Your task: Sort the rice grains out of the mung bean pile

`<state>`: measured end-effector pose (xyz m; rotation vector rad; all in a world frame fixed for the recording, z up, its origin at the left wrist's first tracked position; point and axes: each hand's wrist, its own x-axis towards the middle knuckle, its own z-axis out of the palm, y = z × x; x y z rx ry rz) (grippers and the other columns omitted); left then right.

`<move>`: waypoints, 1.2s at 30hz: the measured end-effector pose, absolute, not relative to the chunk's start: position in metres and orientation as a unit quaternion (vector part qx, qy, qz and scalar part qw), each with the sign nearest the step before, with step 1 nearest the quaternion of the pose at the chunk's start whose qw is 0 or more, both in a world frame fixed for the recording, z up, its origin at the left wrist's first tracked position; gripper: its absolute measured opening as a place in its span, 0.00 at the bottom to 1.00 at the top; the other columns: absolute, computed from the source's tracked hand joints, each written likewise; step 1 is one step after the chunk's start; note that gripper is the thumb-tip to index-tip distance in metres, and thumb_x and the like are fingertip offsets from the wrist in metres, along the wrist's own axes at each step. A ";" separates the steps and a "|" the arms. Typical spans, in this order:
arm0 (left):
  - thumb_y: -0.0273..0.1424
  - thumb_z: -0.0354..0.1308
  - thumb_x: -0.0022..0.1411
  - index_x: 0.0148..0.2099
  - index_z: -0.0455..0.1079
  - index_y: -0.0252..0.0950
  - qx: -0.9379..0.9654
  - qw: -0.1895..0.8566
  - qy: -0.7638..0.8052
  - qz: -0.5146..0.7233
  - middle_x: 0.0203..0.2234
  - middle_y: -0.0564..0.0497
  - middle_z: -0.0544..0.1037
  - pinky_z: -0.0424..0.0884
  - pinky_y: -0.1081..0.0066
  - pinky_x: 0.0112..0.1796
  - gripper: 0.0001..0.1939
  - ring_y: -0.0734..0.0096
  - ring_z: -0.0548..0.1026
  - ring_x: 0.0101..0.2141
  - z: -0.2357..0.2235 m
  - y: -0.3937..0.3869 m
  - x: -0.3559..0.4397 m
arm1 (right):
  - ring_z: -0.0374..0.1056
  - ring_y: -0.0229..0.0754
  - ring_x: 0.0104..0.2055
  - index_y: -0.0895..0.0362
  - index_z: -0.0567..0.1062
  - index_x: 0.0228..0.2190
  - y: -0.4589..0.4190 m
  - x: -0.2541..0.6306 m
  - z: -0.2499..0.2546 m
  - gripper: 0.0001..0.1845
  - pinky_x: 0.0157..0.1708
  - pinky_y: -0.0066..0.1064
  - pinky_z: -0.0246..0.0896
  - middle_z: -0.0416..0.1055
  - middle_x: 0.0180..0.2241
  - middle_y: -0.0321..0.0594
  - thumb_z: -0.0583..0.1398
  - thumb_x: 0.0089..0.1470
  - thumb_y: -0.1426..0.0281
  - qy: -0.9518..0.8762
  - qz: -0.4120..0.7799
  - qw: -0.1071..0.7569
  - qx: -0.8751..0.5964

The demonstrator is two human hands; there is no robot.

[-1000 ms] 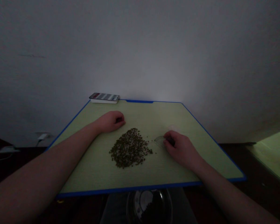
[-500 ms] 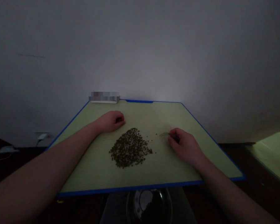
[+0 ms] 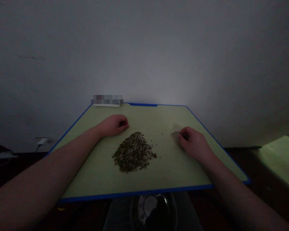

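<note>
A pile of small greenish-brown grains lies on the pale table, a few loose ones to its right. Behind the pile's left side rests my left hand, fingers curled in around a dark hollow; whether anything is inside is hidden. To the right of the pile, my right hand pinches a thin see-through piece, blurred, that sticks out leftward from the fingertips. Its kind cannot be told. One grain lies just left of that piece.
Below the table's blue front edge, a shiny metal bowl with dark contents sits on my lap. A white flat object, partly pixelated, stands at the back left corner. The wall rises behind. A plug is at left.
My right hand has shifted a little right and away from me, with the see-through piece still in its fingers. The single grain near it lies slightly farther back. My left hand stays put.
</note>
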<state>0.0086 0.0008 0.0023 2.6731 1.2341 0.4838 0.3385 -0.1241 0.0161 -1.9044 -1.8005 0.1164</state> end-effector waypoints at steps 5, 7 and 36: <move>0.40 0.51 0.58 0.32 0.69 0.35 0.893 0.085 0.411 0.160 0.24 0.51 0.70 0.59 0.72 0.28 0.14 0.73 0.65 0.25 0.002 0.001 0.008 | 0.66 0.41 0.30 0.56 0.69 0.30 -0.090 0.331 0.035 0.03 0.29 0.30 0.56 0.72 0.28 0.41 0.57 0.50 0.69 -0.684 0.064 0.236 -0.688; 0.40 0.51 0.58 0.32 0.69 0.35 0.894 0.081 0.412 0.157 0.23 0.51 0.70 0.59 0.72 0.28 0.14 0.73 0.65 0.25 0.003 0.000 0.008 | 0.67 0.39 0.28 0.56 0.69 0.28 -0.068 0.327 0.039 0.01 0.28 0.29 0.56 0.73 0.26 0.40 0.58 0.49 0.72 -0.692 0.091 0.216 -0.683; 0.39 0.51 0.58 0.31 0.68 0.35 0.895 0.078 0.409 0.160 0.23 0.51 0.70 0.58 0.71 0.28 0.13 0.73 0.65 0.25 0.004 -0.001 0.009 | 0.65 0.37 0.27 0.57 0.71 0.30 -0.083 0.297 0.029 0.06 0.26 0.27 0.55 0.71 0.26 0.35 0.59 0.46 0.76 -0.811 0.225 0.116 -0.527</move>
